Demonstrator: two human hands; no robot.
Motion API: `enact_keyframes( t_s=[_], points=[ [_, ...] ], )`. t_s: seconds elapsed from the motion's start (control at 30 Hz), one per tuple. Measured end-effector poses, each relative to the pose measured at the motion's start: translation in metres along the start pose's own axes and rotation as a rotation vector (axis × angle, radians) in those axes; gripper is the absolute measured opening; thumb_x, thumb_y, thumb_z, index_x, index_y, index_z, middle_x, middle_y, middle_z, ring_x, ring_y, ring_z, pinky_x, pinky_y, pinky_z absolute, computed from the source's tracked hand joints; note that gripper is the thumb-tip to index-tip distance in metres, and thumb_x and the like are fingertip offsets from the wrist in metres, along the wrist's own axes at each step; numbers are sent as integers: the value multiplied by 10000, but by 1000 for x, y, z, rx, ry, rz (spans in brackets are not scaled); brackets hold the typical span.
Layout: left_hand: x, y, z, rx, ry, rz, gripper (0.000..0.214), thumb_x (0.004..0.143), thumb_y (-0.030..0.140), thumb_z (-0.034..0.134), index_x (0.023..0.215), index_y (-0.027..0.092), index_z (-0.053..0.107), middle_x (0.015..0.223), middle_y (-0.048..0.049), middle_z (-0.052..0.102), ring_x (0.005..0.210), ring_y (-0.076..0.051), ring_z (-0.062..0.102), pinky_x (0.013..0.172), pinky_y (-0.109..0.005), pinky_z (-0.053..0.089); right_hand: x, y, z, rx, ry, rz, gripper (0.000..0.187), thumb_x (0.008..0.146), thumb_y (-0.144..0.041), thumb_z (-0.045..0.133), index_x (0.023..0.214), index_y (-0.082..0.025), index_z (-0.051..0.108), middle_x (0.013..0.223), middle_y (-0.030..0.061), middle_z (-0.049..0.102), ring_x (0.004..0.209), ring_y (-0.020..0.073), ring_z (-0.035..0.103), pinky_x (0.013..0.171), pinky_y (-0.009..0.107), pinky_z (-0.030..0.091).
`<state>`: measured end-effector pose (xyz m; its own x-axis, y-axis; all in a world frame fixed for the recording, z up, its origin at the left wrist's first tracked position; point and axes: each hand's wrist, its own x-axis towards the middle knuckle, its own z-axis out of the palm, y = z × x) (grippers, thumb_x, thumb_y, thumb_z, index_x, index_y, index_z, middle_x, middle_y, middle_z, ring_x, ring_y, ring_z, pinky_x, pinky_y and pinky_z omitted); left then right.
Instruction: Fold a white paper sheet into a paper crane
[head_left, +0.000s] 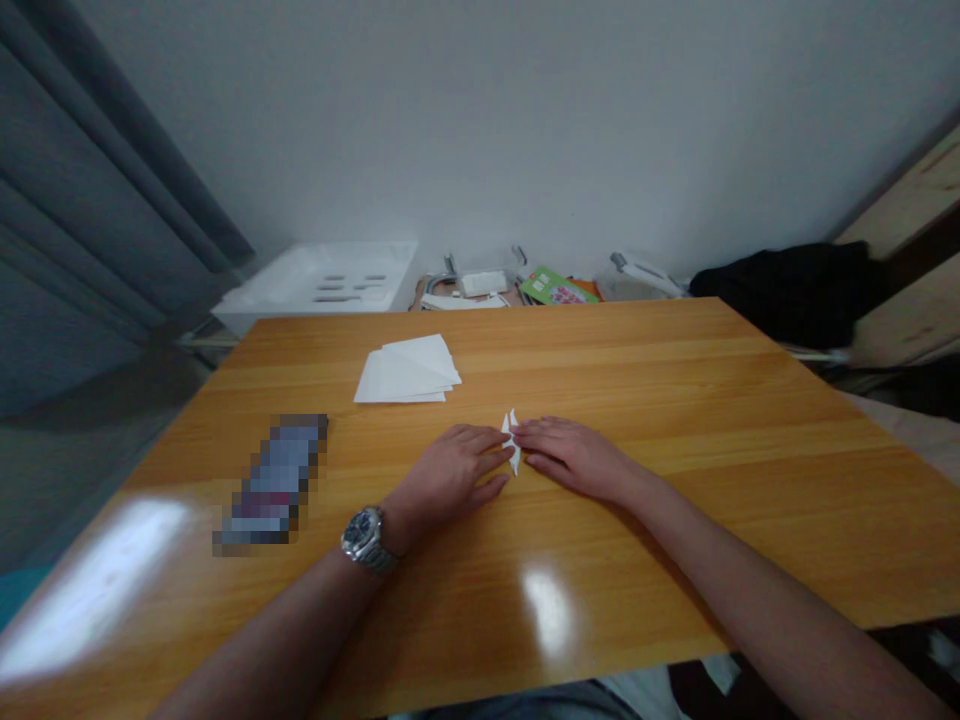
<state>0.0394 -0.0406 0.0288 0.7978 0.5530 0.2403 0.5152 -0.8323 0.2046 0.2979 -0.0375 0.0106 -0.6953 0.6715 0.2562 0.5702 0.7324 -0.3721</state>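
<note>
A small folded piece of white paper [515, 460] with pointed ends lies on the wooden table, between my two hands. From the left, my left hand [466, 468] reaches its fingertips onto the paper's edge, fingers stretched and thumb apart. My right hand [571, 456] rests low over the table with fingers extended, their tips touching the paper's right side. Fingertips cover part of the folds, so the full shape is hidden. A metal wristwatch [364, 535] is on my left wrist.
Beyond my left hand lies a stack of white paper sheets [409, 370]. A blurred-out phone-like device [274, 480] sits at the left of the table [637, 350]. Behind the far edge are a white tray [322, 275], a green booklet [555, 287] and a black cloth [780, 295].
</note>
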Motion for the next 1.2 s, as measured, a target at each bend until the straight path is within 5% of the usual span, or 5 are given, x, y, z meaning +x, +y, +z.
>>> enact_keyframes(
  t_s=[0.77,0.97,1.2],
  points=[
    [-1,8,-1,12,-44,-48,437,956,360,597,1370,220,579,1362,-92,648,1203,-269,597,1133,-491,346,-3,-7,6,-3,79,73,338,1017,-327,537,1325,-284,670,1424,106,605,1286,274,584,1072,493,494],
    [-1,6,3,3,-38,-33,432,959,327,600,1384,253,576,1371,-85,636,1275,-261,556,1212,-559,224,1,-5,16,51,214,132,280,1016,-320,536,1190,-261,747,1270,98,695,1153,243,660,996,424,545],
    [0,8,10,-55,-31,22,379,1007,319,533,1374,237,576,1403,-78,619,1287,-228,568,1212,-491,278,3,-3,18,179,286,167,136,948,-267,652,1021,-231,761,1126,87,723,1022,225,677,910,391,557]
  ],
)
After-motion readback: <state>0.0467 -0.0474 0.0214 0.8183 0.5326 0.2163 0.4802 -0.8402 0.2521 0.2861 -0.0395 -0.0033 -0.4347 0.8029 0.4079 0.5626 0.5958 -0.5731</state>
